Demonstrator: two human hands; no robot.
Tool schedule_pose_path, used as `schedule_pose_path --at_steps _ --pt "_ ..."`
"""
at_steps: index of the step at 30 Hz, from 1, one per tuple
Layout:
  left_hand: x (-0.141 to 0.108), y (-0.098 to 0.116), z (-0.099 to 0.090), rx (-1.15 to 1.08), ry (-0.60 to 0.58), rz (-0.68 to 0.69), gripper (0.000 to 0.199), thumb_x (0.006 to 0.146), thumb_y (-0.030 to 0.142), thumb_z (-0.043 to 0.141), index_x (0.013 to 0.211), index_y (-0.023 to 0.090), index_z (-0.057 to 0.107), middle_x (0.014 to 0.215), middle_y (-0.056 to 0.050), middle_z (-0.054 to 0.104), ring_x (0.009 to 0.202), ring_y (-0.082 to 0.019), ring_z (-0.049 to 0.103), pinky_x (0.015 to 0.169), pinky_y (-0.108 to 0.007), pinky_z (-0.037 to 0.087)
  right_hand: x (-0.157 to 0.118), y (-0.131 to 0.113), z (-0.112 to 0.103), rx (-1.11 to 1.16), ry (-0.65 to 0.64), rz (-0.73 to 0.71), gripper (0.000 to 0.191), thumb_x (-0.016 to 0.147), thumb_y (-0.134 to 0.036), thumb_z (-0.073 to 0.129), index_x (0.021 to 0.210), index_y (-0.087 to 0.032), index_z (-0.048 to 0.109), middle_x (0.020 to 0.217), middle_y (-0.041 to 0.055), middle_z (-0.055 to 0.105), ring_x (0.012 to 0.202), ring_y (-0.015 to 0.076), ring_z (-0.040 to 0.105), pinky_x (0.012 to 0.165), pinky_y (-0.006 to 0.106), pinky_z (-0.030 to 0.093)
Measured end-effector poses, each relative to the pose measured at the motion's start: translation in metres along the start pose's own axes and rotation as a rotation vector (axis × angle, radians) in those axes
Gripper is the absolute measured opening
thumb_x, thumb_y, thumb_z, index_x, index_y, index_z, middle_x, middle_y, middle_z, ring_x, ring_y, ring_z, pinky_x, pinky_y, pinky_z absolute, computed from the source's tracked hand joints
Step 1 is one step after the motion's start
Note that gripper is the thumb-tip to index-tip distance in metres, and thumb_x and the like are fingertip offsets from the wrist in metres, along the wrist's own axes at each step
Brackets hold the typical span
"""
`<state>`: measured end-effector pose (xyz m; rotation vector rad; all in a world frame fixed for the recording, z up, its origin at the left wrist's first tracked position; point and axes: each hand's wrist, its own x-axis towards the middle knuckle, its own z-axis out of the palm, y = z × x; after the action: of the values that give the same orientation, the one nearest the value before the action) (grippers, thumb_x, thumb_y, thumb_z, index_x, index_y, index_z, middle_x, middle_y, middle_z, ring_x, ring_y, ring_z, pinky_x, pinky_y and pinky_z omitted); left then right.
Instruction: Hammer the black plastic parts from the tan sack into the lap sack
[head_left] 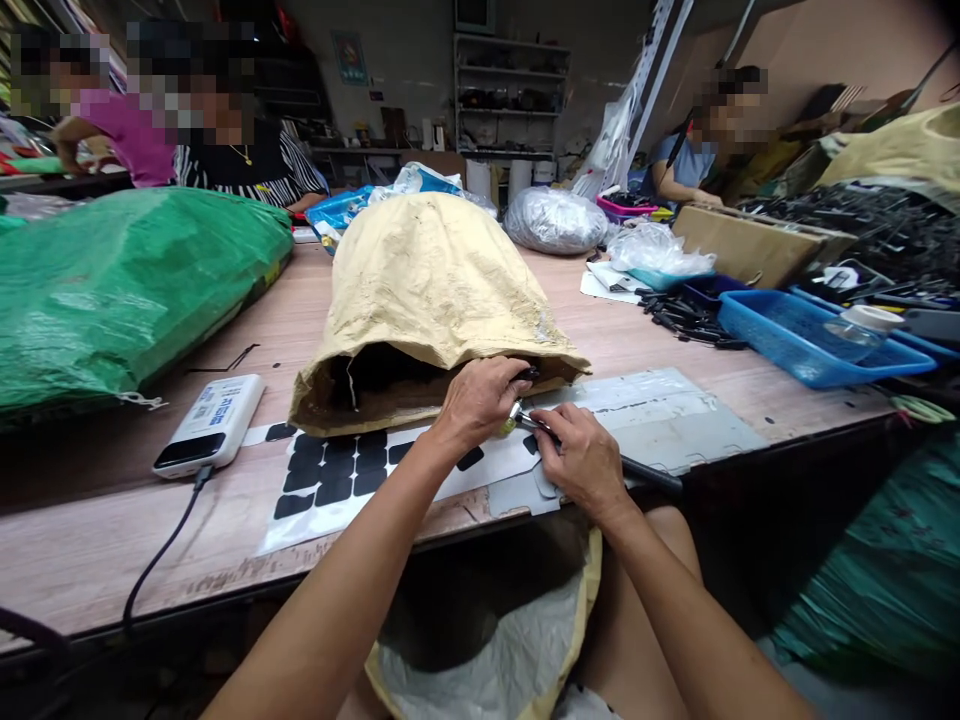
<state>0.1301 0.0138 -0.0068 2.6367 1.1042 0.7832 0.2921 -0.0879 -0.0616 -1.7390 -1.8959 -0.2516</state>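
Note:
My left hand is closed in a pinch at the mouth of a beige woven sack, with a small black piece at its fingertips. Wrapped round a tool with a long black handle and a shiny metal end, my right hand is just right of the left. The metal end points toward my left fingers, beside a small yellowish bit. Below both hands lies a sheet with black rounded-square stickers. The sack's dark mouth faces me; its contents are hard to see.
A white power bank with a cable lies left, near a large green sack. At right stand a blue tray and loose black parts. Another open sack sits at my lap. Several people sit around.

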Motion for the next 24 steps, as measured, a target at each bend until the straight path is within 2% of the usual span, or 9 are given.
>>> schedule_pose_path --at_steps 3,6,10,12,15,17,21,24 --pt "-0.026 0.000 -0.010 -0.023 0.000 -0.022 0.028 0.099 0.029 0.053 0.123 0.022 0.066 0.112 -0.005 0.072 0.106 -0.021 0.063 0.095 -0.031 0.047 0.000 0.000 0.000 -0.002 0.008 0.010 0.023 0.093 -0.027 0.057 0.112 -0.027 0.070 0.094 0.0045 0.065 0.092 0.0219 0.055 0.079 0.033 0.039" --pt "-0.054 -0.001 -0.015 -0.042 -0.028 -0.054 0.028 0.099 0.031 0.053 0.124 0.024 0.066 0.111 -0.005 0.070 0.106 -0.021 0.062 0.093 -0.031 0.047 -0.001 0.000 0.001 0.006 0.004 0.018 0.023 0.094 -0.027 0.056 0.112 -0.027 0.070 0.095 0.0046 0.065 0.092 0.0217 0.055 0.079 0.032 0.040" --pt "-0.088 0.001 -0.014 -0.069 -0.140 -0.054 0.025 0.098 0.032 0.056 0.119 0.028 0.068 0.109 -0.005 0.066 0.102 -0.021 0.060 0.086 -0.030 0.048 -0.001 0.000 0.001 0.013 0.001 0.027 0.023 0.093 -0.027 0.057 0.111 -0.027 0.070 0.095 0.0039 0.065 0.093 0.0211 0.056 0.079 0.032 0.040" --pt "-0.099 0.003 -0.010 -0.067 -0.153 -0.036 0.025 0.096 0.030 0.059 0.119 0.028 0.068 0.109 -0.006 0.062 0.103 -0.022 0.057 0.087 -0.032 0.048 -0.001 0.001 0.001 0.015 0.007 0.030 0.023 0.092 -0.027 0.058 0.111 -0.026 0.070 0.095 0.0038 0.065 0.093 0.0207 0.056 0.079 0.031 0.040" --pt "-0.106 0.001 -0.006 -0.140 -0.092 -0.044 0.036 0.091 0.028 0.066 0.127 0.026 0.064 0.110 -0.006 0.060 0.106 -0.023 0.054 0.093 -0.035 0.047 -0.001 0.001 0.002 0.015 0.018 0.034 0.023 0.092 -0.027 0.059 0.111 -0.026 0.071 0.095 0.0036 0.065 0.092 0.0200 0.056 0.078 0.031 0.040" --pt "-0.107 -0.002 -0.005 -0.211 -0.036 -0.094 0.038 0.085 0.027 0.072 0.122 0.024 0.065 0.106 -0.005 0.060 0.104 -0.023 0.054 0.092 -0.035 0.046 -0.001 0.001 0.002 0.017 0.025 0.035 0.023 0.092 -0.026 0.059 0.111 -0.025 0.071 0.095 0.0032 0.065 0.092 0.0195 0.056 0.078 0.030 0.040" --pt "-0.107 -0.007 -0.005 -0.300 -0.023 -0.170 0.020 0.079 0.023 0.077 0.099 0.022 0.072 0.092 -0.003 0.060 0.094 -0.022 0.054 0.084 -0.034 0.045 -0.002 0.001 0.002 0.011 0.041 0.035 0.022 0.091 -0.026 0.060 0.110 -0.025 0.071 0.094 0.0023 0.065 0.092 0.0191 0.057 0.078 0.030 0.041" --pt "-0.106 -0.008 -0.006 -0.337 -0.041 -0.193 0.016 0.079 0.022 0.076 0.094 0.023 0.073 0.088 -0.002 0.061 0.092 -0.021 0.054 0.080 -0.033 0.043 -0.002 0.002 0.004 -0.011 0.037 0.022 0.022 0.092 -0.027 0.059 0.111 -0.025 0.071 0.094 0.0027 0.065 0.091 0.0197 0.057 0.078 0.031 0.042"
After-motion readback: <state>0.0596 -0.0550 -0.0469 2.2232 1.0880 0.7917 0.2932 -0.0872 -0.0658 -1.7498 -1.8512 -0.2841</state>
